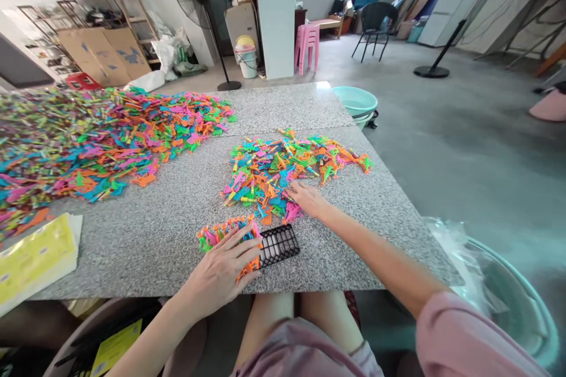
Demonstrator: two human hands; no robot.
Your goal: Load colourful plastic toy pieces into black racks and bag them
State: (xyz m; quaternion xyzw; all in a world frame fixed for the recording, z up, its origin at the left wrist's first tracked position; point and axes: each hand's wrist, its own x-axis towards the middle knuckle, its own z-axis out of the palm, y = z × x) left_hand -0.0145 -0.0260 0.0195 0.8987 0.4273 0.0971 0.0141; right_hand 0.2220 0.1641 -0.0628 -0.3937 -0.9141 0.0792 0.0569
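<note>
A black plastic grid rack [279, 245] lies near the table's front edge. Small coloured plastic pieces [212, 237] stand in rows on its left part, while the right part shows bare bars. My left hand [227, 259] lies across these rows and holds the rack, fingers over the top and thumb along the near side. At the near edge of a loose pile of similar pieces [278, 168], in orange, green, pink, blue and yellow, is my right hand [307, 197]. Its fingers are drawn together among the pieces; what they hold, if anything, cannot be made out.
A much larger heap of pieces [101, 135] covers the left of the speckled stone table [177, 212]. Yellow printed packets [39, 256] lie at the left front. Turquoise basins [356, 99] stand beyond the right edge, and a tub with clear plastic [508, 294] at lower right.
</note>
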